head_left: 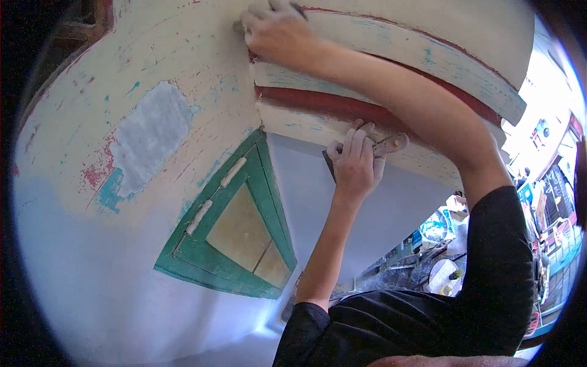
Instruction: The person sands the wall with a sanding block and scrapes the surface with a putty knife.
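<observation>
While the right hand (278, 27) presses flat on the peeling cornice moulding (318, 125) overhead, apparently as a brace, the left hand (356, 160) has its grip clamped on a scraper (386, 145), blade under the moulding's lower edge beside the green window frame (232, 226).

cream wall (183, 55) flaking teal, green shutter (238, 226), red moulding stripe (318, 101)

The left hand (356, 164) holds a scraper (385, 147) against the moulding (318, 125), directly below the right hand (278, 29) pressed on the wall corner; a shuttered window (235, 235) sits lower left of both.
</observation>
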The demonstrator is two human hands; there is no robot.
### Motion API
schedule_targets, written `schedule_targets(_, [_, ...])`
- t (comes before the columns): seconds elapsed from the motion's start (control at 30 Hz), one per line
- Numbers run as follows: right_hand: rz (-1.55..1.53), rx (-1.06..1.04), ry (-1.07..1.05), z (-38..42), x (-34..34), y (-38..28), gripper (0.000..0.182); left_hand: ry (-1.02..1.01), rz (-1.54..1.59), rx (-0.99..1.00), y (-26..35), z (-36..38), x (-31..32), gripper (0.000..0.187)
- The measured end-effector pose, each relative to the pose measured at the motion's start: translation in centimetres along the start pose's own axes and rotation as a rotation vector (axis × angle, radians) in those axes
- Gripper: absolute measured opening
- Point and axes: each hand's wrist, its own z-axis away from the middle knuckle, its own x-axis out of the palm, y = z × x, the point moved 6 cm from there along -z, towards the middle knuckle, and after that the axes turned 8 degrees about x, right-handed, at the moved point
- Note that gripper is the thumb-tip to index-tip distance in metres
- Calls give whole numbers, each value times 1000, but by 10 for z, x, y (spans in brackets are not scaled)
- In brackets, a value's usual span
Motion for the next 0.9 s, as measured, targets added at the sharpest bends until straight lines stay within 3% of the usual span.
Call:
schedule_targets(0.07, [5, -78, -144, 12, 9, -21, 11, -32, -3, -19, -2, 4, 4, 26])
schedule_targets(0.2, [28, -123, -105, 18, -1, -10, 11, -50, -1, -8, -2, 3, 3, 28])
schedule_targets(0.4, [93, 10, 39, 44, -41, 49, 17, -5, 38, -5, 0, -1, -2, 30])
schedule_targets(0.6, [222, -167, -50, 76, -66, 60, 23, -30, 66, -28, -2, 2, 2, 31])
schedule_targets(0.83, [126, -197, -24, 59, -45, 52, 28, -2, 65, -17, -2, 3, 3, 30])
schedule_targets(0.9, [149, -140, -166, 37, -20, 45, 42, -8, 63, -32, -1, 2, 2, 28])
